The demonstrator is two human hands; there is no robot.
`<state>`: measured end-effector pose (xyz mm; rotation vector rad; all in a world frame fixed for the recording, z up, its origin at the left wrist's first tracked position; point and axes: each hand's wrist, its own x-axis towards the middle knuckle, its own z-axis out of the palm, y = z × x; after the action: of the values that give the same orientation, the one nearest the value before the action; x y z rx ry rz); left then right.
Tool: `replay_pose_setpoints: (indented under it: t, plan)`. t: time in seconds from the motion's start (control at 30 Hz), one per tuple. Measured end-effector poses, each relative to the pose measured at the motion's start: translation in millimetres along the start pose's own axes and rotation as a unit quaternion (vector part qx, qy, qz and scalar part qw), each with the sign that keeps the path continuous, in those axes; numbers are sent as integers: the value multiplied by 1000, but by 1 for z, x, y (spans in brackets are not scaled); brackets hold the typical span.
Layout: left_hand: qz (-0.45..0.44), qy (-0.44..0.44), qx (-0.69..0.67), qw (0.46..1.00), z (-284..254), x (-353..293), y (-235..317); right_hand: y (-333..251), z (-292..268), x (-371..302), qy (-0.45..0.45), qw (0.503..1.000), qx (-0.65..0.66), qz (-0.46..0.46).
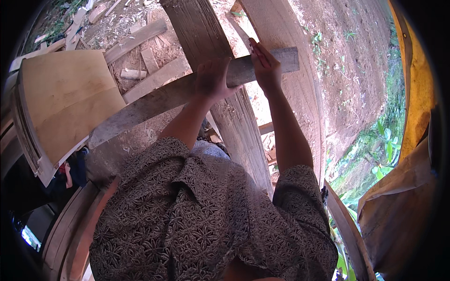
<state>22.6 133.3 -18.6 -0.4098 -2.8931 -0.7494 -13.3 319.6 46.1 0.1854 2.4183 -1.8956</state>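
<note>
A long grey wooden plank (154,98) lies slantwise before me, its far end to the right over broader timbers. My left hand (213,79) is wrapped over the plank near its middle, thumb stretched along the near side. Further right, close to the plank's end, my right hand (268,70) is closed around a slim dark red thing (260,52), whose kind I cannot make out. That hand rests at the plank's edge. Beneath the plank runs a thick weathered beam (241,133), crossing it and pointing away from me.
A wide pale board (297,70) stands to the right of the beam. Plywood sheets (70,93) are at the left. Wood scraps (150,61) and shavings litter the ground at the far left. A yellow sheet (417,89) hangs at the right edge. Part of another person (68,175) shows at the lower left.
</note>
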Motion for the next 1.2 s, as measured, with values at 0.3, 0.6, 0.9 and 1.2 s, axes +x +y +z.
replay_pose_setpoints:
  t: [0.3,0.6,0.9,1.2]
  plan:
    - [-32,-29,95,995,-2,-10,4,-17,-54,-131,-7,1000,-6,-16]
    - [-2,-14,57,998,7,-2,-4,-106,-124,-281,1,993,-78,92]
    - [-4,-17,20,1000,9,-1,5,11,-29,-75,8,999,7,-49]
    - [-47,-5,60,997,9,-4,3,-11,-42,-87,3,998,-64,7]
